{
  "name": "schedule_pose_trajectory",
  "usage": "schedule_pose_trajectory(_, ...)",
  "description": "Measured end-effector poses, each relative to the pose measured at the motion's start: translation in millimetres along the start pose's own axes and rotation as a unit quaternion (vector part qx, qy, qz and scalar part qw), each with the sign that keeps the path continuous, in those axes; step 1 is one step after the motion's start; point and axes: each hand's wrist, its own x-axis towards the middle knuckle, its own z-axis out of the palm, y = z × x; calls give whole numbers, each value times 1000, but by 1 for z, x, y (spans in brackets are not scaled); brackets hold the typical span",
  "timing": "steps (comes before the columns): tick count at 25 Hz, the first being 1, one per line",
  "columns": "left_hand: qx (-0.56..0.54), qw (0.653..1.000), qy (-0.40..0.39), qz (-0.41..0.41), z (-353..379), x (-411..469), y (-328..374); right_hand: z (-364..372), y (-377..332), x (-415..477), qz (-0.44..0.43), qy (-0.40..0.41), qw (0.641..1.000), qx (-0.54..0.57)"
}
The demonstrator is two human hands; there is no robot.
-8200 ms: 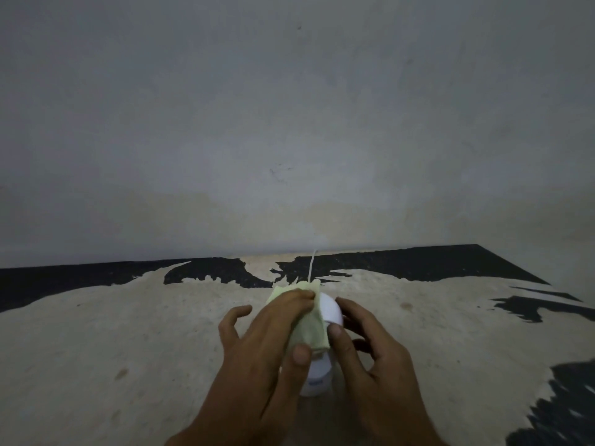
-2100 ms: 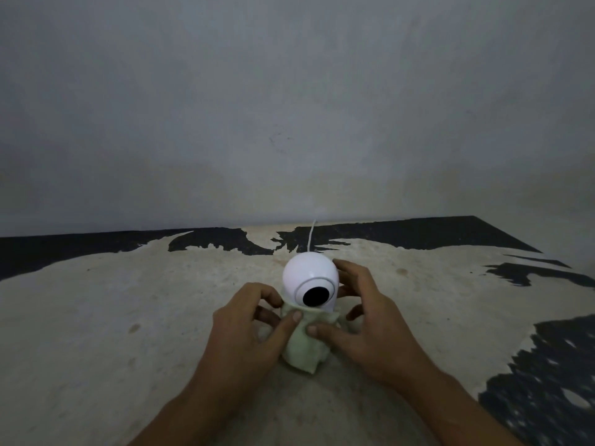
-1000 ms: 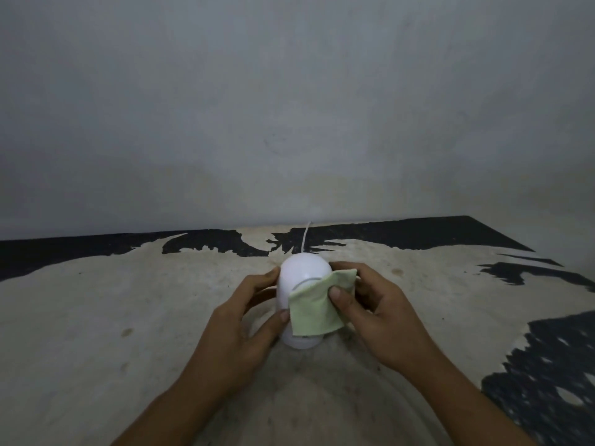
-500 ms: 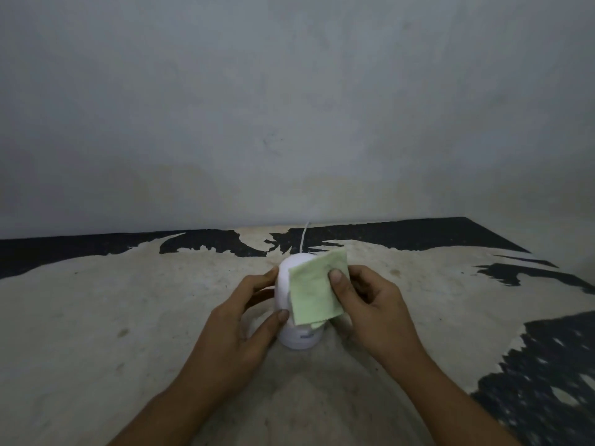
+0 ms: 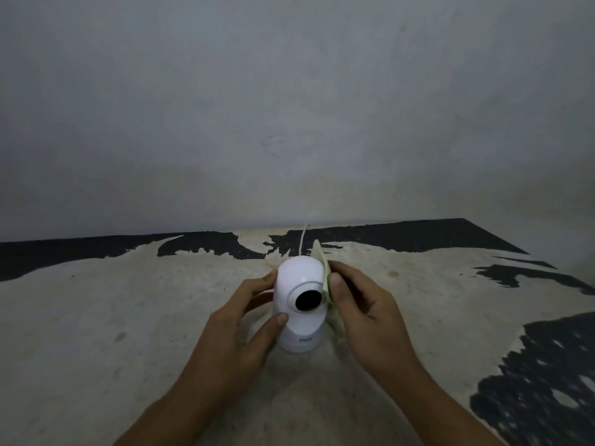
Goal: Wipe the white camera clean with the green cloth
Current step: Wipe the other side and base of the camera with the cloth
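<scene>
Now green cloth (image 5: 324, 274) off lens, pinched by right hand (image 5: 363, 312) fingers at white camera (image 5: 299, 304) side; left hand (image 5: 240, 329) fingers grip camera

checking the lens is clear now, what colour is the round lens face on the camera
Black, ringed in white, on the white camera; head view shows it.

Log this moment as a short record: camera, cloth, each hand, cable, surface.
camera: white camera upright on the table, dark lens facing the wearer
cloth: green cloth pressed against the camera's right side, seen edge-on
left hand: left hand grips the camera's left side, thumb on its front
right hand: right hand holds the cloth to the camera
cable: white cable runs from behind the camera toward the wall
surface: worn table, beige with black patches
</scene>
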Motion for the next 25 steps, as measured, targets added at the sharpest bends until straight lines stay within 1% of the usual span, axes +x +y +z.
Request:
schedule_pose_trajectory(5, 5, 1000, -6, -14, 1, 2, -1, 4, 0, -3, -15, -31, 999, -4)
schedule_pose_trajectory(9, 3, 1000, -14, -15, -1, 2, -1, 4, 3, -3, 11, -61, 998, -6)
schedule_pose_trajectory(13, 6, 1000, -6, -14, 1, 2, -2, 1, 6, -3, -38, -54, 997, -43)
schedule_pose_trajectory(16, 10, 1000, 2, 2, 3, 0, -2, -8, 10, 0, -40, -71, 993, -86)
schedule_pose_trajectory(18, 18, 1000, 11, 17, 3, -2, -1, -17, 10, 5, -42, -66, 988, -132)
schedule_pose_trajectory(19, 20, 999, 14, 20, 4, -2, 0, -23, 13, 8, -21, -50, 990, -133)
schedule_pose_trajectory(20, 19, 1000, 15, 16, 4, -2, 1, -28, 14, 11, 24, -21, 993, -110)
schedule_pose_trajectory(21, 14, 1000, 16, 11, 5, -3, 1, -34, 14, 16, 91, 15, 995, -48)
schedule_pose_trajectory(22, 8, 1000, 13, 2, 5, -3, 1, -40, 13, 20, 163, 39, 985, 44)
schedule_pose_trajectory(23, 7, 1000, 11, -7, 6, -3, 1, -47, 13, 24, 219, 45, 966, 132)
schedule_pose_trajectory(24, 7, 1000, 6, -16, 6, -4, 2, -55, 14, 27, 247, 32, 950, 187)
schedule_pose_trajectory(25, 9, 1000, 2, -21, 6, -4, 1, -62, 15, 28, 252, 13, 947, 198)
